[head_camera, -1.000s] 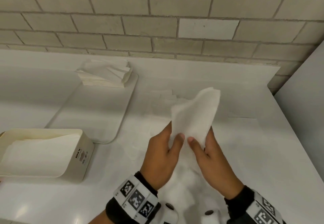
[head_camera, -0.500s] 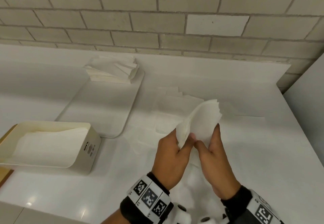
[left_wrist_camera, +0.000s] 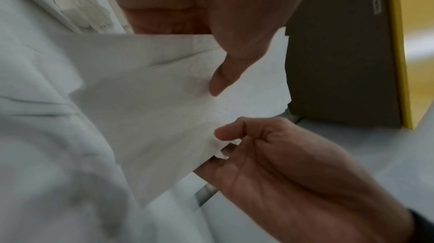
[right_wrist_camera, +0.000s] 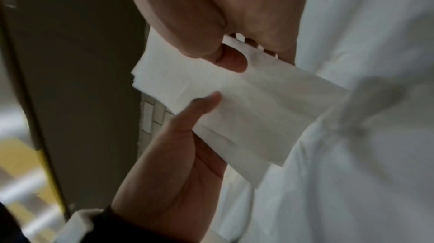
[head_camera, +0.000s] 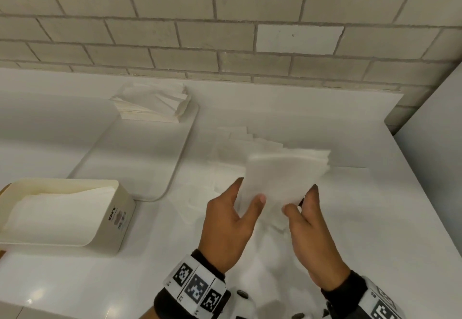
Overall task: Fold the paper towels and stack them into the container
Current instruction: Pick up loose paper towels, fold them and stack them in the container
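Note:
A folded white paper towel (head_camera: 282, 173) is held up above the white table, right of centre. My left hand (head_camera: 250, 190) pinches its lower left corner between thumb and fingers. My right hand (head_camera: 300, 200) pinches the lower right corner. The left wrist view shows the towel (left_wrist_camera: 164, 98) under my left thumb, with the right hand (left_wrist_camera: 258, 135) pinching its edge. In the right wrist view the towel (right_wrist_camera: 234, 98) spans both thumbs. A cream container (head_camera: 120, 208) stands at the lower left with folded towels (head_camera: 57, 208) lying inside it.
A white tray (head_camera: 150, 158) lies beyond the container, with a stack of towels (head_camera: 152, 103) at its far end. Loose towels (head_camera: 237, 143) lie flat on the table behind my hands. A brick wall runs along the back, and a grey panel (head_camera: 435, 168) borders the right.
The towel stood tall and narrow between my hands; now it is shorter and wider. My hands have drawn apart to its two lower corners.

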Demonstrator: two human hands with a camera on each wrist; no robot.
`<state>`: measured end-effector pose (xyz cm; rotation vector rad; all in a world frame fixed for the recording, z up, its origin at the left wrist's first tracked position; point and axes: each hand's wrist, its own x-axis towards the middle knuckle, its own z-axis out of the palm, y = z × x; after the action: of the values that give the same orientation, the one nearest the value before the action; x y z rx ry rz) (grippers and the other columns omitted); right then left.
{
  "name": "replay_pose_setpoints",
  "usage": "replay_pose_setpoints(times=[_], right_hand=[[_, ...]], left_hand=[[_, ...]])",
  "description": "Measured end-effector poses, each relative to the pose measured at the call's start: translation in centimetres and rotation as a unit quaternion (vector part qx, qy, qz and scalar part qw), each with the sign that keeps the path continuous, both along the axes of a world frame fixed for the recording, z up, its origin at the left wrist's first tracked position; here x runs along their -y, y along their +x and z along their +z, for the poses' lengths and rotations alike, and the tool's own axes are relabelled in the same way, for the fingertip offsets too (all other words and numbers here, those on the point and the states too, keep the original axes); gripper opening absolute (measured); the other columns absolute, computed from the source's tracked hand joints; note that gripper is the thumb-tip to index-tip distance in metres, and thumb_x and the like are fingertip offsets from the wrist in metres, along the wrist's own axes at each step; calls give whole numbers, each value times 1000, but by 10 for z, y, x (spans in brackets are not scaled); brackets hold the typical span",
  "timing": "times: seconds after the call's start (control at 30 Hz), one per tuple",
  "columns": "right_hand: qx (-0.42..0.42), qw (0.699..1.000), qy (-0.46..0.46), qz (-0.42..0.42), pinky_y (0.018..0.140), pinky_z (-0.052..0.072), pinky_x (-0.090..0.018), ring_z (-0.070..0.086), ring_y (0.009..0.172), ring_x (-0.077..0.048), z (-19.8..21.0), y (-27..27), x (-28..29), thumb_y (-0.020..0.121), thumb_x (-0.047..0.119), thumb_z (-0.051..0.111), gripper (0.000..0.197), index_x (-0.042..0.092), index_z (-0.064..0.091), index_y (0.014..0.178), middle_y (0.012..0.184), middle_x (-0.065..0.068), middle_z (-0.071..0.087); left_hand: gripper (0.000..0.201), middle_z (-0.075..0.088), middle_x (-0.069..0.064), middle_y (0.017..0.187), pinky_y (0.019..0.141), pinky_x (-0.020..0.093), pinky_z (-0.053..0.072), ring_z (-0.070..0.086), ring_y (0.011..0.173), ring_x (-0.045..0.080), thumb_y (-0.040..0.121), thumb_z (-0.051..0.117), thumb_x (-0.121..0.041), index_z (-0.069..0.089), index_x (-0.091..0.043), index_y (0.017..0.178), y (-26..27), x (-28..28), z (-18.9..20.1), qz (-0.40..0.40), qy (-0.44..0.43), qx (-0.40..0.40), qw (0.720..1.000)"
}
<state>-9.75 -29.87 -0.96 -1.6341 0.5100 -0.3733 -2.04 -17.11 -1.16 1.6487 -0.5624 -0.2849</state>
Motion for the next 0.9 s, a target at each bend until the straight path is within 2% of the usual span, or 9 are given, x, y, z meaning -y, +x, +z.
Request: replay_pose_setpoints(times=[0.07, 0.13, 0.3, 0.37, 0.5, 0.6, 0.67, 0.77, 0.9], right_hand=[[-35, 999, 7, 24, 97, 46, -25, 54, 116, -12, -8, -2, -3, 95, -5, 41, 51, 41, 41, 117, 123, 3, 53], [-44, 998, 35, 36, 96, 48, -27, 56, 114, -11, -10, 1, -5, 96, -4, 41, 54, 47, 40, 114, 121, 6, 56], [8, 998, 54, 10, 79, 49, -21, 65, 94, -2, 1, 8, -6, 100, 1, 42, 34, 33, 49, 109, 97, 17, 68], [41, 997, 57, -11, 74, 51, -16, 65, 88, 3, 8, 7, -6, 99, 0, 41, 35, 34, 49, 105, 94, 21, 69], [24, 998, 52, 9, 75, 50, -11, 62, 95, 0, 0, 3, -5, 95, -7, 40, 44, 34, 45, 112, 108, 8, 63], [-31, 996, 53, 59, 77, 48, -7, 59, 100, 1, -12, 1, -11, 95, -7, 37, 50, 38, 40, 116, 114, 10, 59], [-31, 996, 56, 57, 78, 47, -6, 59, 98, 4, -13, 2, -13, 95, -9, 35, 53, 40, 40, 116, 110, 13, 61], [-15, 999, 30, 37, 83, 47, -9, 60, 100, 6, -11, 6, -12, 93, -12, 35, 60, 41, 40, 119, 105, 19, 62], [-65, 995, 2, 79, 92, 50, -22, 59, 109, -3, -14, 8, -11, 95, -5, 42, 55, 46, 39, 114, 119, 9, 59]], left_hand=[[29, 72, -26, 104, 80, 10, 51, 68, 96, -7, 96, 67, -16, 63, -38, 114, -2, 0, -10, -7, 57, 20, 998], [31, 73, -21, 103, 78, 8, 49, 67, 97, -5, 94, 68, -13, 64, -32, 118, -1, 2, -12, -4, 73, 38, 997], [20, 75, -16, 99, 77, 18, 56, 72, 92, 3, 94, 70, -16, 69, -27, 110, -4, 13, 3, 34, -12, -4, 999], [20, 77, -14, 102, 78, 21, 58, 73, 95, 4, 94, 69, -18, 70, -25, 113, -5, 14, 11, 32, -53, -23, 998], [24, 77, -12, 105, 80, 23, 58, 73, 99, 7, 92, 70, -18, 69, -22, 116, -7, 11, 4, 32, -58, -47, 997], [29, 77, -14, 97, 76, 19, 56, 73, 91, 3, 89, 73, -6, 69, -29, 106, -9, 11, -7, 35, -20, -55, 998], [30, 76, -11, 91, 70, 15, 53, 71, 84, 2, 86, 70, 3, 69, -24, 99, -7, 12, -5, 32, -23, -59, 997], [26, 73, -7, 88, 71, 18, 54, 70, 84, 8, 77, 63, -3, 69, -17, 99, -5, 15, -2, 30, -36, -53, 998], [23, 78, -3, 91, 73, 24, 57, 74, 87, 14, 82, 65, -5, 73, -20, 97, -2, 10, -7, 58, -46, -125, 989]])
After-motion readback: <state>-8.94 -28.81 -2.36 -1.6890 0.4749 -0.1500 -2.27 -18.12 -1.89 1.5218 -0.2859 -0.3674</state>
